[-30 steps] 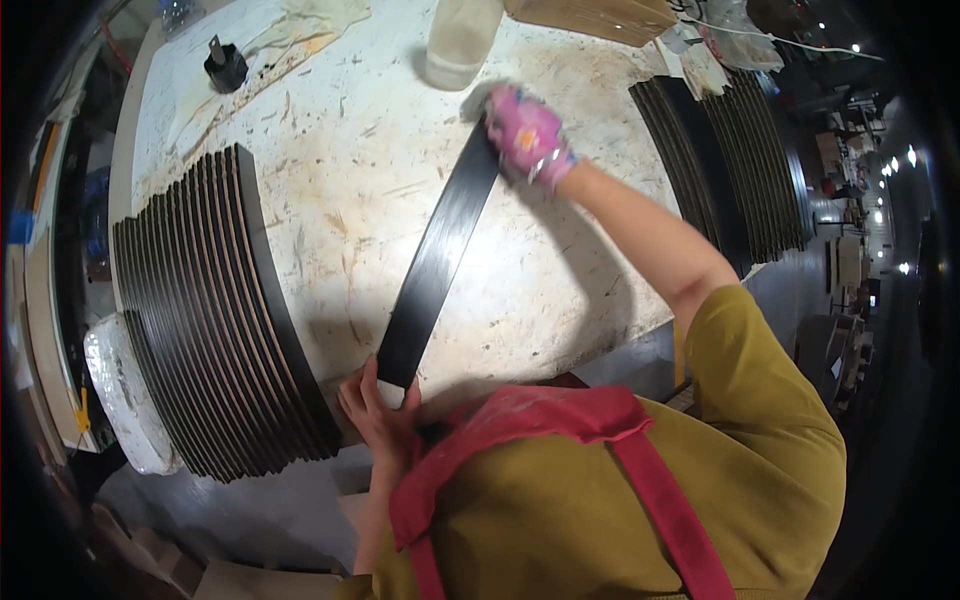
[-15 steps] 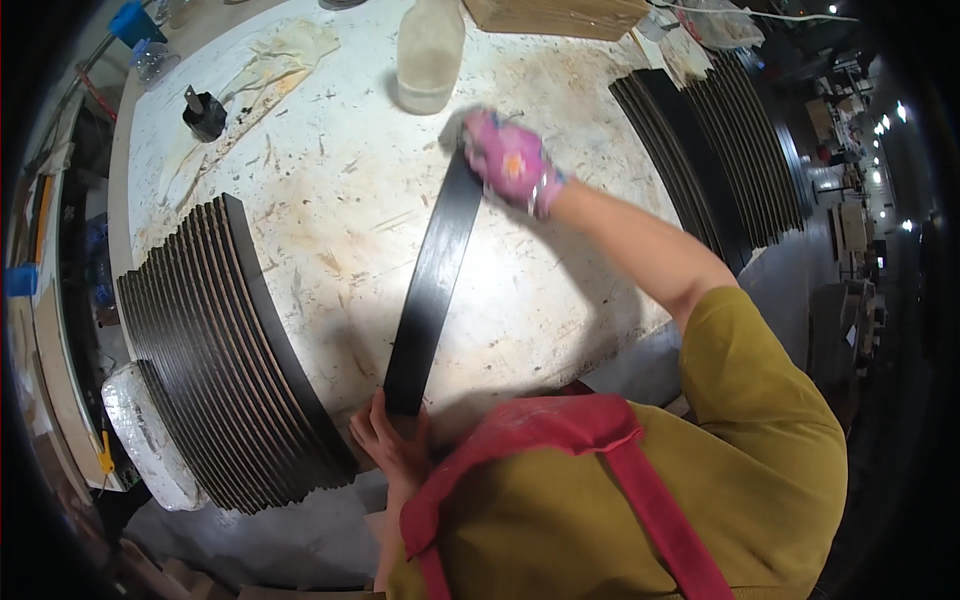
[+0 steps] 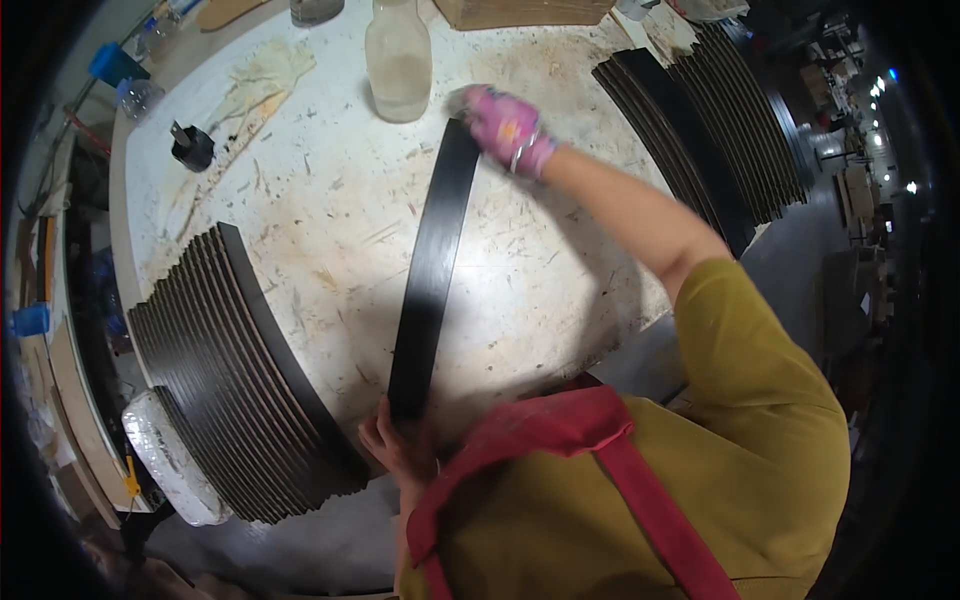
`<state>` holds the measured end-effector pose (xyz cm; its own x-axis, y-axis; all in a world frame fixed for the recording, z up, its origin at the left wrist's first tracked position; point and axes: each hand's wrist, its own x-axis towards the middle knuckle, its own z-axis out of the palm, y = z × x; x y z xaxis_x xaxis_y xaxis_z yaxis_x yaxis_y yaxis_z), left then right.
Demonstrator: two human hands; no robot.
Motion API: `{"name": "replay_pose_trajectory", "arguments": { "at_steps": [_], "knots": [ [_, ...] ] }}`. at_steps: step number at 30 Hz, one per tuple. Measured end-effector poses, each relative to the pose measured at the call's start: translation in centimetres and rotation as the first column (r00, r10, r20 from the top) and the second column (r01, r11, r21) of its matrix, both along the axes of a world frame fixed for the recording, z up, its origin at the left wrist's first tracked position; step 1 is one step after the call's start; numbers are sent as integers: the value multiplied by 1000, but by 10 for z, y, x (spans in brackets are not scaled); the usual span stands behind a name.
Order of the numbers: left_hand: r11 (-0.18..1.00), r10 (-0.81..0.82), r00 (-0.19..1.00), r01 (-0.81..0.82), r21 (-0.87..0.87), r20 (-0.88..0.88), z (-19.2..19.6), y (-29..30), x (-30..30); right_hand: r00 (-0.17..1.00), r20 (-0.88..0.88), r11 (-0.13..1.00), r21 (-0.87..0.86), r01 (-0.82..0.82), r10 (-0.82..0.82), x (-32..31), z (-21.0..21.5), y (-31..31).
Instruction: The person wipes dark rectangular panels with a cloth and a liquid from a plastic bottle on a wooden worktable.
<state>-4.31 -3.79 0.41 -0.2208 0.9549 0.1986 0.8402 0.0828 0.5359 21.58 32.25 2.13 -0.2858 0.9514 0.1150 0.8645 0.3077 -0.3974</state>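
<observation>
Left hand (image 3: 398, 446) clamped on black strip (image 3: 430, 270), gloved right hand (image 3: 506, 128) at its far end, closure indeterminable; strip apparently in work, left stack (image 3: 240, 370) and right stack (image 3: 692, 150) of uncertain completion.

Hands: two, the bare left hand (image 3: 400, 445) and the gloved right hand (image 3: 503, 128)
Floral pink gloves: one
Black strips lying alone between the hands: one black strip (image 3: 432, 270)
Fanned rows of black strips: one left row (image 3: 240, 390) and at least one right row (image 3: 735, 130), each of more than ten strips, too tightly packed for an exact count
Translucent bottles of liquid beside the glove: one translucent bottle (image 3: 398, 62)
Cardboard boxes at the far edge: one cardboard box (image 3: 525, 10)
Small black cups: one black cup (image 3: 192, 155)
White wrapped blocks: one wrapped block (image 3: 175, 458)
</observation>
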Motion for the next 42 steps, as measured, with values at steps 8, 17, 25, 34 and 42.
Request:
{"name": "replay_pose_trajectory", "arguments": {
  "at_steps": [8, 17, 25, 34, 42],
  "knots": [
    [1000, 4, 997, -4, -7, 80, -3, -7, 0, 905, 208, 926, -153, -344, 371, -75, 33, -98],
    [999, -36, 998, 37, -21, 59, -7, 1, -2, 993, -92, 990, -130, 61, -73, 11, 16, 23],
    [999, -32, 999, 33, -4, 40, -2, -2, 0, 979, -47, 979, 36, -198, 200, -27, 28, -30],
    [1000, -18, 998, 18, -6, 59, -3, -3, 2, 968, -151, 980, 62, -191, 199, -13, 14, -17],
    [999, -26, 996, 28, -30, 87, 1, -3, 0, 785, 2, 782, 92, -617, 619, -84, 5, -151]
  ]
}}
